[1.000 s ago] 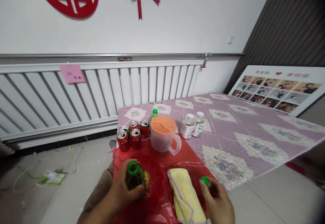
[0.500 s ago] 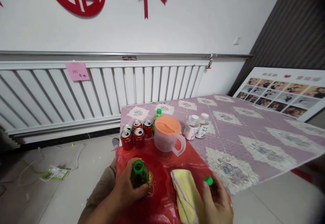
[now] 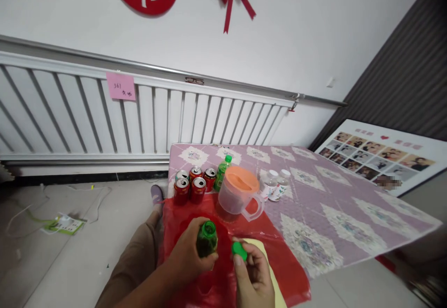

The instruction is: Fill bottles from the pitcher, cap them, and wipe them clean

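Note:
My left hand (image 3: 190, 249) is wrapped round a green bottle (image 3: 207, 243), which stands upright with its mouth uncovered. Between the thumb and fingers of my right hand (image 3: 254, 270) is a green bottle cap (image 3: 239, 250), held just right of the bottle and apart from it. Partly behind that hand lies a folded yellow cloth (image 3: 275, 284). Beyond both hands stands a clear plastic pitcher (image 3: 232, 201) with an orange lid. Red plastic sheeting (image 3: 286, 261) is spread under these things.
Several opened drink cans (image 3: 198, 190) stand left of the pitcher, with a capped green bottle (image 3: 222, 173) behind it. Two white-capped bottles (image 3: 279, 187) are on its right. The table has a purple flowered cover (image 3: 331, 177); a radiator (image 3: 157, 112) runs behind. A power strip (image 3: 68, 224) lies on the floor.
My right hand has moved left with the cap, from beyond the cloth to beside the bottle. The bottle stays in my left hand. The whole view has tilted.

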Demonstrator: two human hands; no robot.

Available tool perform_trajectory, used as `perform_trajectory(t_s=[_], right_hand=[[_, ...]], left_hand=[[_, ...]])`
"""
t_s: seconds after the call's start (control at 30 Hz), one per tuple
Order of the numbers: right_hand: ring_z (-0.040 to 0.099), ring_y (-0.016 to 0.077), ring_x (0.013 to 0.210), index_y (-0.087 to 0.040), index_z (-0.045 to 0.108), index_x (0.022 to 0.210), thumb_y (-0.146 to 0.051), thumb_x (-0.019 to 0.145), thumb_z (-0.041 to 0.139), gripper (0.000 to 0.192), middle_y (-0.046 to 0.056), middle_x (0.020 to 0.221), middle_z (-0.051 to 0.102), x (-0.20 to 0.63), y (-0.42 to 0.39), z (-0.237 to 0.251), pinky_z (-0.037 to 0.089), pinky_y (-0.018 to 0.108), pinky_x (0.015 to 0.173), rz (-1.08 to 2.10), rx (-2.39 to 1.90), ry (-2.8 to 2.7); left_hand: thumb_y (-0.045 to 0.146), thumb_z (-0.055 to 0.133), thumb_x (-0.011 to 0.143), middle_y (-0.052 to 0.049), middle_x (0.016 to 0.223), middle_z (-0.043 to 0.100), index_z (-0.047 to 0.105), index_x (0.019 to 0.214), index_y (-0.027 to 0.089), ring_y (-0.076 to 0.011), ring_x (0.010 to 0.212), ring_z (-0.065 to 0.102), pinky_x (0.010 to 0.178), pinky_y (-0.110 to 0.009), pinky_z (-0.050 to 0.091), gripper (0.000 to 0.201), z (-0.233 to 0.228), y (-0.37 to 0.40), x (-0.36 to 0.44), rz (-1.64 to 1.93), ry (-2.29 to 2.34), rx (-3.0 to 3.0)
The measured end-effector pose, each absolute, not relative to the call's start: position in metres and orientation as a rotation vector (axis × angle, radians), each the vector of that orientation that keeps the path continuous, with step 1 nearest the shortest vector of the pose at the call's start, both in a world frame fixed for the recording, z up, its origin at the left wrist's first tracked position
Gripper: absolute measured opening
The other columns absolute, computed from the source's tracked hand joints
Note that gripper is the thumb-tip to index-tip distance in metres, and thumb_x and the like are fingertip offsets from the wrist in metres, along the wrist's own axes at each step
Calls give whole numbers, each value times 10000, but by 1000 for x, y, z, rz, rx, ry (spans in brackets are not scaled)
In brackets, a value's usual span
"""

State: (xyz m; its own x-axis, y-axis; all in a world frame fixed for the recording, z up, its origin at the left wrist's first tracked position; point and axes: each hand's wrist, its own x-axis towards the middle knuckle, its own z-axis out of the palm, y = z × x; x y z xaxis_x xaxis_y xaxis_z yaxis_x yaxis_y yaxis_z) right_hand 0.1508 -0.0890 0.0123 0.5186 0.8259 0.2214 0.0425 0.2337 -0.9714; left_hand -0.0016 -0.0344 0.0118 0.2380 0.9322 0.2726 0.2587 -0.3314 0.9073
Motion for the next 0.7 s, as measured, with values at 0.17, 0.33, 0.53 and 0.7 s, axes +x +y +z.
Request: perform_trajectory(t_s=[0.17, 0.33, 0.53, 0.7], right_hand=[[681, 210, 948, -259, 608, 948, -448, 761, 727, 291, 45, 1045, 723, 121, -75, 51, 546, 321, 823, 741, -1177, -965], [644, 229, 1054, -242, 623, 1075, -467, 790, 692, 370, 66, 1136, 694, 106, -69, 63, 513, 367, 934, 801, -1294, -1042], [601, 256, 1148, -242, 633, 1175, -490, 815, 651, 438, 81, 1223, 670, 108, -70, 60, 446, 432, 1039, 810, -1418, -1138], [624, 263, 1119, -235, 636, 1175, -488, 827, 637, 430, 92, 1204, 680, 117, -68, 55, 471, 445, 1013, 792, -1463, -1207]], left_hand=[[132, 666, 652, -81, 1093, 632, 509, 1166, 180, -214, 975, 632, 880, -330, 514, 540, 15, -34, 0, 1197, 1037, 1771], [203, 669, 720, -118, 1155, 624, 491, 1196, 172, -250, 1044, 627, 908, -383, 508, 510, 19, -34, -1, 1178, 1002, 1758], [211, 653, 735, -125, 1159, 620, 490, 1198, 176, -270, 1068, 621, 922, -413, 502, 492, 16, -32, -1, 1177, 1013, 1774], [207, 672, 717, -129, 1165, 618, 490, 1202, 173, -284, 1079, 608, 935, -437, 494, 519, 15, -32, -2, 1163, 1017, 1775]])
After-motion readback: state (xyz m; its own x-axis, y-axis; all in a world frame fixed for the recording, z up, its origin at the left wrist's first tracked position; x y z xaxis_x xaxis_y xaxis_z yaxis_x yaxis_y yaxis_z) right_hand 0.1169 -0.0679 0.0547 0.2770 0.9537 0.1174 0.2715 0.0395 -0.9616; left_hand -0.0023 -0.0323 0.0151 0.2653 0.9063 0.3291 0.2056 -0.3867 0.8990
